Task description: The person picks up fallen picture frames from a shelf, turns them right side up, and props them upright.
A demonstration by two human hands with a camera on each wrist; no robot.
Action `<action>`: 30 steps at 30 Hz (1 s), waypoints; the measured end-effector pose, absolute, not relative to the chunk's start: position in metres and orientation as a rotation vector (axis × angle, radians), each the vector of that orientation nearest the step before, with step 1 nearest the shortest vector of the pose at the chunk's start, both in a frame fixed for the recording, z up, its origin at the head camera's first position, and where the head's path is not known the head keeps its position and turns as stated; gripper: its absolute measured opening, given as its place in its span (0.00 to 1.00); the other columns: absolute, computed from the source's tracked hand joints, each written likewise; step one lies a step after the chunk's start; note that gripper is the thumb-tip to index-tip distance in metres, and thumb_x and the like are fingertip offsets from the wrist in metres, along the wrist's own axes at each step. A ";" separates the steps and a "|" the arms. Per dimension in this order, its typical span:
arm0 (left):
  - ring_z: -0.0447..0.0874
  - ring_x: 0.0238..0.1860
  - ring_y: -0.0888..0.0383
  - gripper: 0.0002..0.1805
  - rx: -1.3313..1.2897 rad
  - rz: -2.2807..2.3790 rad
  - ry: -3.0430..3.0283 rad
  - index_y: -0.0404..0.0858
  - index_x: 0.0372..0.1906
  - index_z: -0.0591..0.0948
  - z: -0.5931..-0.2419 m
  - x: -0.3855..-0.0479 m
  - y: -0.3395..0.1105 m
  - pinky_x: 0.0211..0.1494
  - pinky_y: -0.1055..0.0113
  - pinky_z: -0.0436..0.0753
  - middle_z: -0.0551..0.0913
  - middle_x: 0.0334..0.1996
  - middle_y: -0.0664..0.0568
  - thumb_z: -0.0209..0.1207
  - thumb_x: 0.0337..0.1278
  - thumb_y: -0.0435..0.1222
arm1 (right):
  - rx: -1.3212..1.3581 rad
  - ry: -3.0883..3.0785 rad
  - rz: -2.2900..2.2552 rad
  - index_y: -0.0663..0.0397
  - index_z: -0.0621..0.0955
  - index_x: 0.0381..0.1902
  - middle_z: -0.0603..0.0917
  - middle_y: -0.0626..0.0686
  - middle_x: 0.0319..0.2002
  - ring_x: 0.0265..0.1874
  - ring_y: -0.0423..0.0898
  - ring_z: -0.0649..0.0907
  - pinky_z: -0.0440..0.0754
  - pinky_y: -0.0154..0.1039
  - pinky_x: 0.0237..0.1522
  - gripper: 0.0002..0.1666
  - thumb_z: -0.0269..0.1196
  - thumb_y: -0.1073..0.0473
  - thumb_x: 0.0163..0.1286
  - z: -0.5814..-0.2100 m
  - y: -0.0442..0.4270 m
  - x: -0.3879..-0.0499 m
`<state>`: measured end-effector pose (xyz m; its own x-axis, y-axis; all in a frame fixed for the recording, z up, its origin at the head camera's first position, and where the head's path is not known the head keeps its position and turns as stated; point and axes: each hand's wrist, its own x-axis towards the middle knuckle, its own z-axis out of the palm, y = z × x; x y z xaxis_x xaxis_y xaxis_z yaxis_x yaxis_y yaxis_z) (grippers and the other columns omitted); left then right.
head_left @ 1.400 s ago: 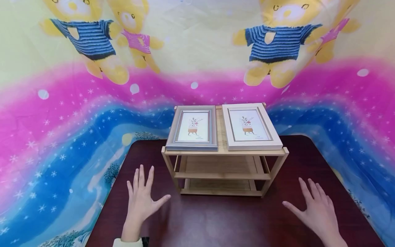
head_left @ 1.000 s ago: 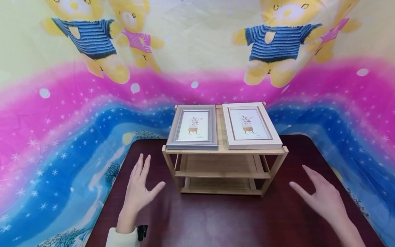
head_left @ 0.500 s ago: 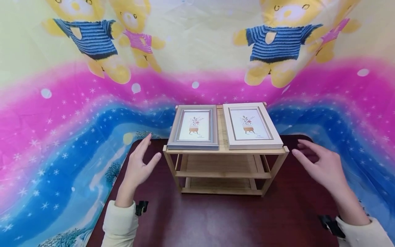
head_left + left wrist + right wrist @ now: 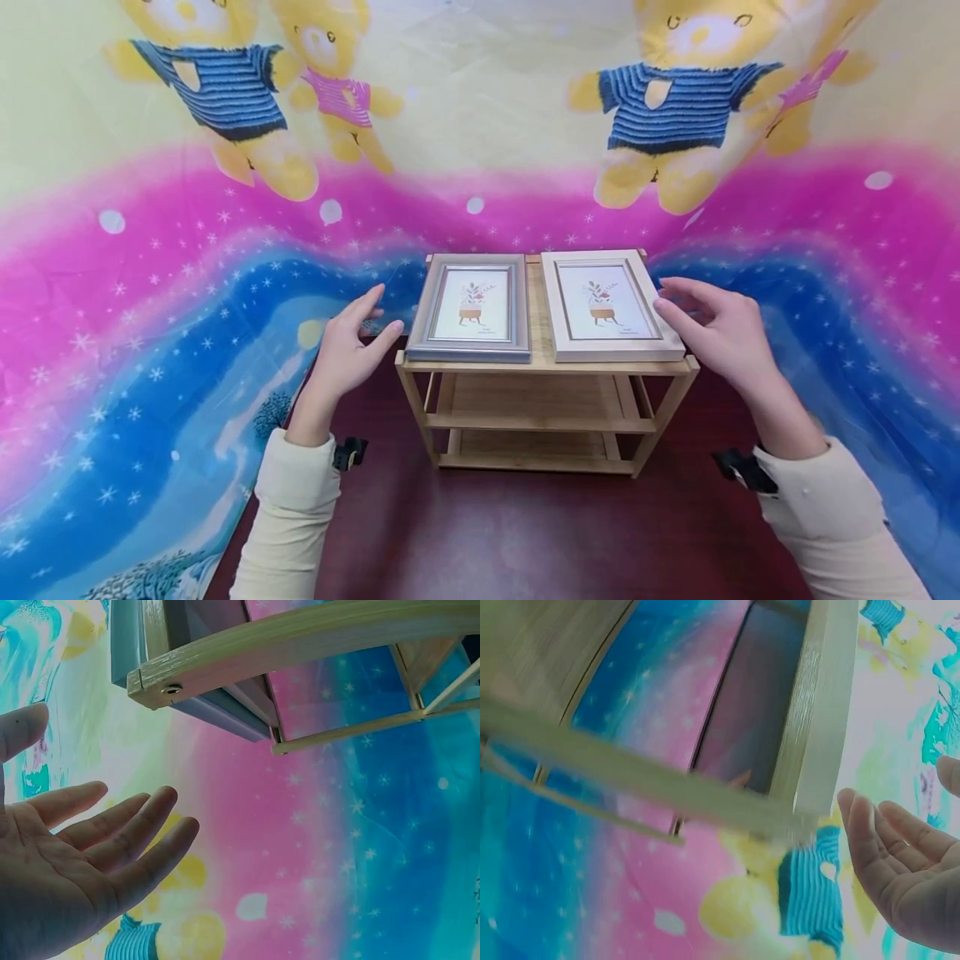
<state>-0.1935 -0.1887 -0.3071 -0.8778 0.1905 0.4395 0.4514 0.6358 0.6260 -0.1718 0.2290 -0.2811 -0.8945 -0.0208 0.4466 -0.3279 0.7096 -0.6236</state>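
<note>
In the head view a grey picture frame (image 4: pixel 472 308) and a white picture frame (image 4: pixel 602 304) lie face up, side by side on top of a wooden rack (image 4: pixel 536 400). Each shows a drawing of a potted plant. My left hand (image 4: pixel 348 350) is raised just left of the grey frame, holding nothing. In the left wrist view its fingers (image 4: pixel 135 844) are spread and loosely bent, apart from the rack. Beside the white frame's right edge is my right hand (image 4: pixel 723 342), fingers relaxed. The right wrist view puts its fingertips (image 4: pixel 849 802) close to that edge; contact is unclear.
The rack has two lower shelves and stands on a dark red-brown table (image 4: pixel 487 533). Behind and at both sides hangs a colourful cloth (image 4: pixel 480 142) printed with teddy bears. Each wrist wears a black strap.
Both hands have risen from low over the table and moved forward and inward, up to the outer sides of the two frames. Their spread fingers have bent slightly. Frames and rack have stayed put.
</note>
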 end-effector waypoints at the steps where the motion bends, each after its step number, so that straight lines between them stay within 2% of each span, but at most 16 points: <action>1: 0.73 0.53 0.46 0.33 -0.511 -1.104 -2.535 0.37 0.67 0.61 -0.306 -0.195 -0.188 0.47 0.49 0.75 0.67 0.61 0.41 0.56 0.58 0.40 | 0.259 -2.527 1.060 0.55 0.77 0.55 0.82 0.59 0.44 0.27 0.26 0.78 0.71 0.22 0.30 0.26 0.60 0.48 0.62 -0.280 0.226 -0.175; 5: 0.74 0.52 0.46 0.32 -0.490 -1.170 -2.573 0.36 0.67 0.62 -0.303 -0.205 -0.184 0.50 0.49 0.75 0.69 0.59 0.40 0.56 0.59 0.41 | 0.274 -2.607 1.186 0.57 0.74 0.58 0.81 0.61 0.46 0.29 0.42 0.84 0.76 0.27 0.30 0.30 0.58 0.44 0.63 -0.274 0.213 -0.186; 7: 0.74 0.53 0.46 0.32 -0.465 -1.217 -2.598 0.37 0.67 0.62 -0.301 -0.211 -0.183 0.52 0.49 0.73 0.70 0.59 0.41 0.55 0.59 0.42 | 0.306 -2.639 1.243 0.58 0.72 0.59 0.81 0.62 0.46 0.30 0.46 0.84 0.79 0.33 0.32 0.32 0.57 0.43 0.64 -0.272 0.205 -0.192; 13: 0.74 0.52 0.46 0.32 -0.364 -1.406 -2.696 0.39 0.67 0.61 -0.294 -0.233 -0.177 0.48 0.52 0.76 0.71 0.57 0.42 0.53 0.61 0.44 | 0.349 -2.682 1.496 0.61 0.70 0.61 0.78 0.63 0.50 0.38 0.51 0.84 0.79 0.43 0.43 0.35 0.58 0.44 0.63 -0.266 0.182 -0.212; 18: 0.76 0.49 0.47 0.33 -0.269 -1.457 -2.791 0.40 0.68 0.59 -0.289 -0.251 -0.170 0.43 0.56 0.80 0.72 0.56 0.41 0.53 0.61 0.45 | 0.370 -2.731 1.625 0.66 0.65 0.63 0.74 0.66 0.54 0.42 0.56 0.82 0.78 0.47 0.44 0.36 0.58 0.49 0.64 -0.260 0.163 -0.227; 23: 0.75 0.50 0.46 0.33 -0.185 -1.451 -2.888 0.40 0.69 0.58 -0.285 -0.265 -0.165 0.41 0.57 0.81 0.70 0.55 0.40 0.51 0.62 0.46 | 0.348 -2.826 1.590 0.65 0.64 0.64 0.71 0.64 0.58 0.41 0.54 0.83 0.78 0.44 0.45 0.38 0.58 0.48 0.64 -0.257 0.139 -0.240; 30: 0.75 0.44 0.48 0.32 -0.152 -1.533 -2.950 0.39 0.69 0.58 -0.286 -0.278 -0.160 0.41 0.55 0.80 0.69 0.56 0.40 0.50 0.63 0.47 | 0.332 -2.863 1.632 0.66 0.64 0.63 0.70 0.63 0.58 0.41 0.57 0.81 0.80 0.43 0.41 0.36 0.59 0.51 0.64 -0.254 0.114 -0.250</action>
